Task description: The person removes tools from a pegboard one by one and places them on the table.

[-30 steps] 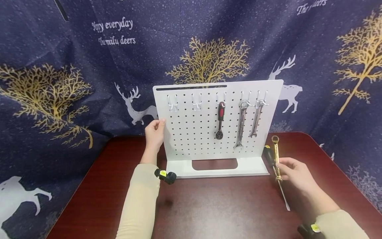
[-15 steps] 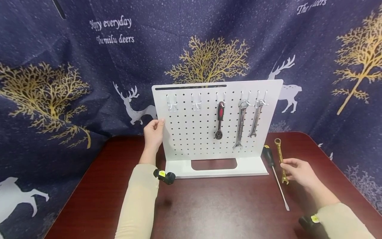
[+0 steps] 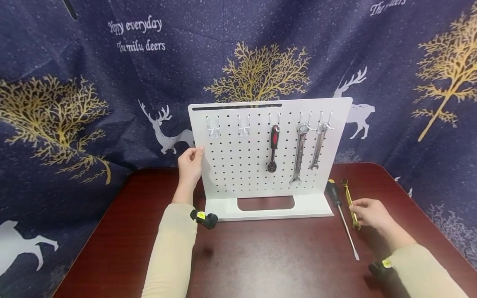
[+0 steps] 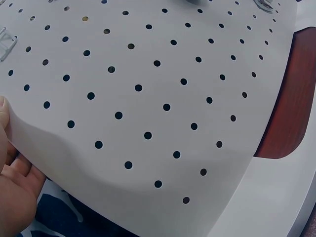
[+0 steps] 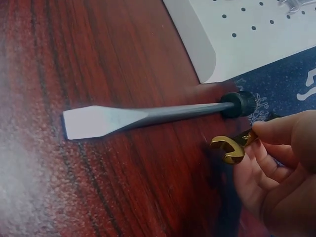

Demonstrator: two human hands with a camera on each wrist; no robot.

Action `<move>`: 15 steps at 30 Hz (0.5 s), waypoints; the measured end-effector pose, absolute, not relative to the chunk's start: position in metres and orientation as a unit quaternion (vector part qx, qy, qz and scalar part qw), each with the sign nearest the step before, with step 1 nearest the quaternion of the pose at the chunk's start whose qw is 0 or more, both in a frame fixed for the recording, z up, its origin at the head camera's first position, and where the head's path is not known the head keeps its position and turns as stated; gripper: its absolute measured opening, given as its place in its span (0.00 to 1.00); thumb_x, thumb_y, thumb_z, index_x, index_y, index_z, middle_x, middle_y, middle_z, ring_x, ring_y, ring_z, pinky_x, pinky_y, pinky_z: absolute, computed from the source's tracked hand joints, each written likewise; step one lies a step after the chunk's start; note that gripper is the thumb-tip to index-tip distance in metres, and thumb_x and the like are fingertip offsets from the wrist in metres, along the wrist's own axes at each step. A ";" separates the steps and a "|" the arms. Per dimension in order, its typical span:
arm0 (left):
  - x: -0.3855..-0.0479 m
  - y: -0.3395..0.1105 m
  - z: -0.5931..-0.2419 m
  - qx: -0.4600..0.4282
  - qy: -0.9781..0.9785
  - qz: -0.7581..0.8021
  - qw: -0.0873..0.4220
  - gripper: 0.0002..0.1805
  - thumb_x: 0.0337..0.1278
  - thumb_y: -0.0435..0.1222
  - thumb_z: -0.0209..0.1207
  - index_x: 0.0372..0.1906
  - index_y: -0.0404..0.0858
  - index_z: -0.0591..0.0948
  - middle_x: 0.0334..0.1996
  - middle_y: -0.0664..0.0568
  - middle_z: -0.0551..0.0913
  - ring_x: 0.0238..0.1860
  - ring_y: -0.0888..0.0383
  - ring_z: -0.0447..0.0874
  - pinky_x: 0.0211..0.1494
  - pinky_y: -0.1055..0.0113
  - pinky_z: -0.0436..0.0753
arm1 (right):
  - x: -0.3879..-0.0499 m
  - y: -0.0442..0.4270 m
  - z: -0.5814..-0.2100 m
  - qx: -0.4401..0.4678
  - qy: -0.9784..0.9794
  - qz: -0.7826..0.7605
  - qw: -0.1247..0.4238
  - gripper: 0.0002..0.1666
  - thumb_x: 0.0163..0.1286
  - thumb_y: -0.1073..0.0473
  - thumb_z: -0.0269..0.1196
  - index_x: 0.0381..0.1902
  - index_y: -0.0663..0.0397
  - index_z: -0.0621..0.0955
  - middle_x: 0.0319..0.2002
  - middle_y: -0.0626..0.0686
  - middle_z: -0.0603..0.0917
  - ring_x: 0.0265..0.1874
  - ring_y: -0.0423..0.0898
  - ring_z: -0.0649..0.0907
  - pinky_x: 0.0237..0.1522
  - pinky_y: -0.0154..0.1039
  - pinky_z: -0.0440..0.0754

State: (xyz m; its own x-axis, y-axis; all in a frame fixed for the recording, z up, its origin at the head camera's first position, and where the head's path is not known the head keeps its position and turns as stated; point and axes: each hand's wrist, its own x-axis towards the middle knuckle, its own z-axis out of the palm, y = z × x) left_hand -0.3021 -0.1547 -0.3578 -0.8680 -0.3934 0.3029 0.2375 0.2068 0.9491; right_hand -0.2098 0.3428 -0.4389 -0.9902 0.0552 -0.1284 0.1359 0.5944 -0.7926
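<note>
My left hand (image 3: 191, 165) grips the left edge of a white pegboard (image 3: 238, 174), thumb on the front face; the left wrist view shows curled fingers (image 4: 30, 180) behind the edge. At the right of the table, my right hand (image 3: 374, 215) pinches a gold combination wrench (image 3: 348, 198) between thumb and fingers. In the right wrist view the wrench's open end (image 5: 229, 149) sticks out past the thumb; the rest is mostly hidden by the hand. Just left of the wrench lies a flathead screwdriver (image 3: 344, 223) with a dark handle, its blade pointing toward me.
On the board hang a ratchet (image 3: 273, 147) with a black and red handle, a large silver wrench (image 3: 299, 155) and a smaller silver wrench (image 3: 318, 147). Two clear hooks (image 3: 213, 127) at the left hold nothing. A patterned blue cloth (image 3: 167, 78) rises behind the dark red table (image 3: 268, 256).
My right hand has moved the gold wrench from over the screwdriver to its right side and lowered its ring end. My left hand keeps its grip on the board.
</note>
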 end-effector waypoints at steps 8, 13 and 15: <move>-0.304 -0.155 -0.357 0.059 -0.737 -0.624 0.251 0.17 0.61 0.44 0.59 0.34 0.31 0.81 0.19 0.59 0.72 0.26 0.61 0.69 0.29 0.73 0.70 | -0.216 0.342 -0.436 0.060 0.901 -0.425 0.059 0.23 0.67 0.64 0.56 0.48 0.84 0.71 0.27 0.53 0.81 0.27 0.42 0.80 0.27 0.38 0.83; -0.304 -0.155 -0.359 0.060 -0.738 -0.624 0.251 0.17 0.61 0.44 0.59 0.34 0.31 0.81 0.18 0.60 0.72 0.26 0.61 0.69 0.29 0.73 0.70 | -0.218 0.341 -0.438 0.058 0.911 -0.406 0.055 0.22 0.66 0.64 0.56 0.46 0.85 0.73 0.26 0.57 0.82 0.26 0.43 0.81 0.25 0.37 0.82; -0.304 -0.156 -0.359 0.060 -0.738 -0.624 0.250 0.17 0.61 0.44 0.59 0.34 0.31 0.81 0.18 0.59 0.72 0.26 0.61 0.69 0.29 0.73 0.70 | -0.219 0.341 -0.439 0.056 0.917 -0.392 0.049 0.22 0.65 0.64 0.57 0.45 0.85 0.74 0.25 0.57 0.82 0.24 0.43 0.80 0.24 0.37 0.82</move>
State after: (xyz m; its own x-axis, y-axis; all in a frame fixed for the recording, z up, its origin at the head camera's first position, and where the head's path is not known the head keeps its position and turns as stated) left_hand -0.3044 -0.1556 -0.3593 -0.8678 -0.4004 0.2944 0.2241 0.2135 0.9509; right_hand -0.2190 0.3406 -0.4395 -0.9891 0.0638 -0.1330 0.1402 0.6866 -0.7134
